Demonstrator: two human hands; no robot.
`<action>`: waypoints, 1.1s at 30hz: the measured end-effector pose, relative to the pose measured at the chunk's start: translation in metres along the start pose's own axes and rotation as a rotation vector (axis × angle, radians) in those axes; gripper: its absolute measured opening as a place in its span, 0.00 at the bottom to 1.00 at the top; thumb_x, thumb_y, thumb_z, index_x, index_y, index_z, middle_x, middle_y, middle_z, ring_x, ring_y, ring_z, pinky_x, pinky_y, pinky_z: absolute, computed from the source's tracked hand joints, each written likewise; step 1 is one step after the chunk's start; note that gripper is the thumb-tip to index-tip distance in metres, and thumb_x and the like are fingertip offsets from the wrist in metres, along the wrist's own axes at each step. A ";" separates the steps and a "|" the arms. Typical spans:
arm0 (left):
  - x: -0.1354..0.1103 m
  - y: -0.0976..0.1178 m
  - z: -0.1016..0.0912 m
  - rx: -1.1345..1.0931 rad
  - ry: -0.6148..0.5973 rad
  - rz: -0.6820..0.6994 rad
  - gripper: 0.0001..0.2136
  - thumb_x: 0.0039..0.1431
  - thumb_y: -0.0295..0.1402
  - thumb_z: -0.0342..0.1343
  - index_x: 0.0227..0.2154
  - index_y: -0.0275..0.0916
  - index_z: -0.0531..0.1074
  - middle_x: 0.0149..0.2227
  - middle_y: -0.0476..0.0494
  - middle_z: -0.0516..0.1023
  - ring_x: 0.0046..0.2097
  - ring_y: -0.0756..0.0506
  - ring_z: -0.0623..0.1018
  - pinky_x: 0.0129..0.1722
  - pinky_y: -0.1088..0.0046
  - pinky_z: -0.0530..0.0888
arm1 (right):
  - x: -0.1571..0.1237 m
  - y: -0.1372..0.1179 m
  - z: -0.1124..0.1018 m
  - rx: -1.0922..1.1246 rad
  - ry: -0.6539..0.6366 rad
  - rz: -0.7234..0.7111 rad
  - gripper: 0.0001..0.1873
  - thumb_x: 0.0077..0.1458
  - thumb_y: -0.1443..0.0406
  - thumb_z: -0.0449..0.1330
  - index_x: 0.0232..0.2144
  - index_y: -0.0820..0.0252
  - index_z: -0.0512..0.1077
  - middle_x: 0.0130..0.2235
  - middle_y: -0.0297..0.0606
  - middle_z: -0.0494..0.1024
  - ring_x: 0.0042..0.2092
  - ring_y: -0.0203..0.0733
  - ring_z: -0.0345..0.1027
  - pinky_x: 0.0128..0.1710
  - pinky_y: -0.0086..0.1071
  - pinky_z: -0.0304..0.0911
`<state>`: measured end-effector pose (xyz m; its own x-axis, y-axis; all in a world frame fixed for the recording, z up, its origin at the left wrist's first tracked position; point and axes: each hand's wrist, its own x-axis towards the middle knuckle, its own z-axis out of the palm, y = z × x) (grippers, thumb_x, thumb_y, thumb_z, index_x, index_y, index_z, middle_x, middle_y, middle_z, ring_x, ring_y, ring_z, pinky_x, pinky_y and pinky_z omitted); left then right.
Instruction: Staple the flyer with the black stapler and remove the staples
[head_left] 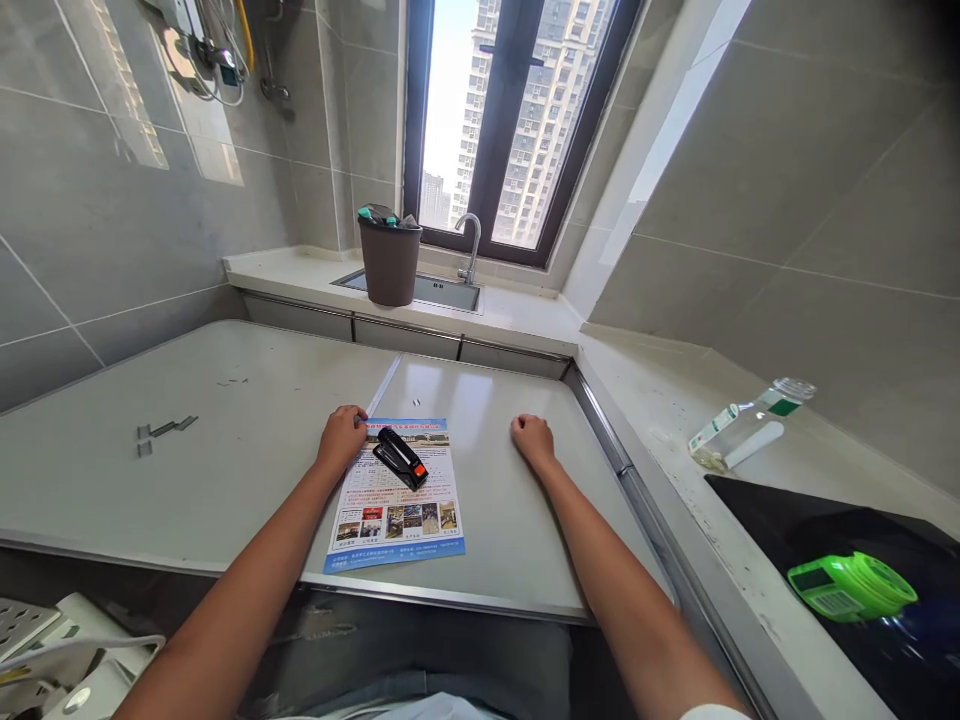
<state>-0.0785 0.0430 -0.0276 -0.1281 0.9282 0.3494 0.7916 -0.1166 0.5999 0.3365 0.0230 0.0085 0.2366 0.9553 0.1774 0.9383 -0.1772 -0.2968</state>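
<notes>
A printed flyer (435,515) with blue bands and small photos lies flat on the pale board. On top of it rests a black stapler (397,455) with an orange-red patch at its near end. My left hand (343,437) is curled closed on the board beside the flyer's upper left edge, near the stapler, with nothing visible in it. To the right of the flyer and apart from it, my right hand (534,440) rests in a loose fist on the board, touching nothing else.
Strips of staples (174,427) lie at the left, with small bits (416,402) beyond the flyer. A brown bin (390,265) stands by the sink (450,292). On the right counter are a glass jar (776,405) and a green bottle (851,585).
</notes>
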 end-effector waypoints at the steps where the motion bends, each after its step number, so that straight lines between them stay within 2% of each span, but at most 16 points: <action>1: 0.000 0.000 0.000 0.001 0.000 0.005 0.10 0.55 0.26 0.51 0.35 0.39 0.76 0.49 0.35 0.80 0.53 0.35 0.78 0.60 0.58 0.72 | -0.002 0.023 -0.008 -0.030 0.013 0.036 0.22 0.69 0.62 0.50 0.40 0.60 0.84 0.42 0.52 0.85 0.42 0.48 0.78 0.39 0.32 0.63; 4: 0.000 0.000 0.001 0.008 0.001 0.011 0.10 0.54 0.26 0.52 0.36 0.39 0.77 0.49 0.35 0.80 0.54 0.36 0.77 0.61 0.59 0.71 | -0.010 0.073 -0.024 -0.095 0.031 0.116 0.22 0.68 0.62 0.50 0.41 0.60 0.84 0.43 0.54 0.85 0.43 0.49 0.78 0.39 0.32 0.62; 7: -0.001 -0.001 0.001 0.019 0.000 0.012 0.11 0.55 0.26 0.51 0.37 0.39 0.77 0.50 0.36 0.80 0.54 0.36 0.77 0.60 0.60 0.72 | -0.012 0.091 -0.027 -0.117 0.033 0.143 0.23 0.69 0.60 0.49 0.42 0.59 0.84 0.42 0.52 0.85 0.43 0.49 0.78 0.39 0.33 0.61; 13: 0.000 -0.005 0.002 0.047 -0.006 0.019 0.12 0.55 0.28 0.51 0.39 0.38 0.78 0.50 0.35 0.80 0.55 0.36 0.77 0.60 0.60 0.72 | -0.011 0.088 -0.017 -0.111 0.026 0.105 0.19 0.68 0.60 0.52 0.40 0.57 0.84 0.43 0.49 0.84 0.43 0.48 0.78 0.38 0.32 0.60; 20: 0.002 -0.006 0.003 0.057 -0.006 0.026 0.12 0.54 0.28 0.51 0.38 0.38 0.79 0.49 0.35 0.81 0.54 0.35 0.78 0.60 0.60 0.73 | -0.015 0.080 -0.020 -0.056 0.042 0.086 0.18 0.67 0.63 0.52 0.37 0.60 0.82 0.42 0.52 0.83 0.44 0.50 0.76 0.41 0.34 0.62; 22: 0.002 -0.006 0.004 0.054 -0.003 0.025 0.13 0.55 0.28 0.51 0.39 0.38 0.79 0.50 0.35 0.81 0.55 0.35 0.78 0.60 0.60 0.72 | -0.017 0.064 -0.020 -0.015 0.050 0.030 0.18 0.67 0.64 0.51 0.36 0.61 0.81 0.42 0.52 0.82 0.46 0.51 0.75 0.45 0.35 0.63; 24: 0.002 -0.006 0.004 0.048 0.000 0.024 0.13 0.55 0.28 0.51 0.39 0.38 0.79 0.50 0.34 0.81 0.55 0.35 0.78 0.61 0.59 0.72 | -0.022 0.037 -0.018 0.048 0.040 -0.088 0.18 0.68 0.63 0.50 0.38 0.60 0.80 0.42 0.51 0.81 0.49 0.50 0.73 0.50 0.36 0.64; 28: 0.001 -0.006 0.005 0.041 0.000 0.027 0.14 0.54 0.29 0.51 0.39 0.37 0.80 0.50 0.34 0.81 0.55 0.34 0.78 0.61 0.58 0.72 | -0.045 -0.044 -0.004 0.219 -0.061 -0.413 0.16 0.72 0.58 0.52 0.43 0.57 0.79 0.45 0.43 0.81 0.49 0.46 0.72 0.54 0.36 0.64; 30: 0.001 -0.005 0.004 0.043 -0.004 0.034 0.14 0.54 0.29 0.51 0.39 0.37 0.80 0.50 0.34 0.81 0.55 0.34 0.78 0.61 0.58 0.72 | -0.061 -0.088 0.006 0.294 -0.117 -0.541 0.16 0.71 0.53 0.57 0.50 0.53 0.77 0.50 0.39 0.80 0.51 0.42 0.72 0.54 0.34 0.65; 33: 0.002 -0.004 0.001 0.052 -0.012 0.045 0.13 0.55 0.29 0.51 0.39 0.38 0.79 0.50 0.34 0.81 0.55 0.35 0.78 0.61 0.58 0.72 | -0.080 -0.139 0.018 0.425 -0.246 -0.730 0.27 0.64 0.48 0.65 0.59 0.54 0.70 0.56 0.41 0.76 0.55 0.44 0.71 0.54 0.34 0.65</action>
<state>-0.0812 0.0455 -0.0306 -0.0848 0.9266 0.3664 0.8266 -0.1399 0.5451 0.1825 -0.0243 0.0185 -0.4927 0.8284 0.2664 0.6496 0.5538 -0.5209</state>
